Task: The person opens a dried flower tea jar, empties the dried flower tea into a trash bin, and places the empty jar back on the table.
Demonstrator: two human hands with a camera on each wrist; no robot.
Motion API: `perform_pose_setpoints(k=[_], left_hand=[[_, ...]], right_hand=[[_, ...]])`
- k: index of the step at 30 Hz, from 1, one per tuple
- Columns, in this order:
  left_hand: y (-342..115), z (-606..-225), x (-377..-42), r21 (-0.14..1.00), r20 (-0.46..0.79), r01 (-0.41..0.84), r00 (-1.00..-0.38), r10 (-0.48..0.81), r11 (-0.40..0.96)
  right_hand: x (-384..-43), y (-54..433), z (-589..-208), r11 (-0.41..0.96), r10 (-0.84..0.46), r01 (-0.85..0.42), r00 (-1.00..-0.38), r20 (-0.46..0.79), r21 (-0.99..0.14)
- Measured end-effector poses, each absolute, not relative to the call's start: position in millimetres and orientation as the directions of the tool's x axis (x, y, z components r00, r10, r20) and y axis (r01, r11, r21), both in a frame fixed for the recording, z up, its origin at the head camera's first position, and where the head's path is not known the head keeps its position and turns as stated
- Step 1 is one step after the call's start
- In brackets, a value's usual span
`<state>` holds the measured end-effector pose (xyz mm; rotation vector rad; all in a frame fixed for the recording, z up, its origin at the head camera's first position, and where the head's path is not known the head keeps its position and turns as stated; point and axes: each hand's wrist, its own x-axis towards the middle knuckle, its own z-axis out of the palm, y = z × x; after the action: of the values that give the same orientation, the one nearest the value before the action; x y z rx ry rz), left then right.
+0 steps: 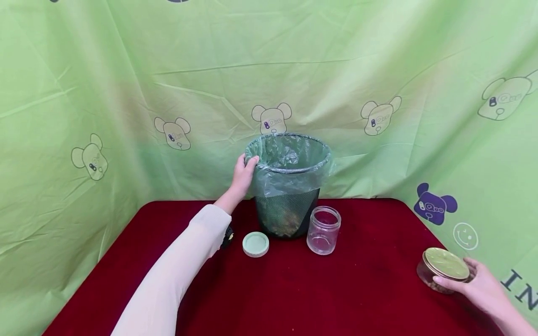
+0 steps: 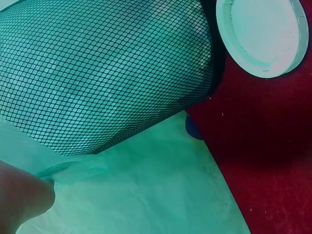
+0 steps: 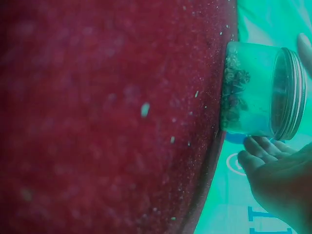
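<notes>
In the head view my left hand (image 1: 244, 173) grips the left rim of a black mesh trash bin (image 1: 290, 210), its thumb over the edge. A thin green plastic bag (image 1: 290, 179) lines the bin and folds over the rim. At the far right, my right hand (image 1: 483, 284) is spread around a short clear jar (image 3: 251, 90) with a gold-rimmed lid (image 1: 446, 263). The jar stands on the table, with dark, crinkled dried pieces (image 3: 236, 92) at its bottom. In the right wrist view the fingers lie fairly straight beside the lid, and firm contact is not visible.
An open glass jar (image 1: 323, 231) stands right of the bin's base. A pale green round lid (image 1: 255, 244) lies in front of the bin. Dark red cloth (image 1: 319, 294) covers the table; a green printed curtain (image 1: 210, 70) hangs behind and at the sides.
</notes>
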<state>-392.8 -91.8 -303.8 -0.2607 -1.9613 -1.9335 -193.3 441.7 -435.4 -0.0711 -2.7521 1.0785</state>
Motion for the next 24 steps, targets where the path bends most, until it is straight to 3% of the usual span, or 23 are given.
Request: perform_pose_setpoints(k=[6, 24], left_hand=[[-91, -304, -393, 0.922, 0.386, 0.383, -0.914, -0.123, 0.045], [-93, -301, -389, 0.927, 0.374, 0.371, -0.92, -0.119, 0.047]], right_hand=[[-194, 445, -441, 0.747, 0.05, -0.094, -0.979, 0.197, -0.658], [-192, 447, -448, 0.65, 0.059, -0.064, -0.989, 0.135, -0.757]])
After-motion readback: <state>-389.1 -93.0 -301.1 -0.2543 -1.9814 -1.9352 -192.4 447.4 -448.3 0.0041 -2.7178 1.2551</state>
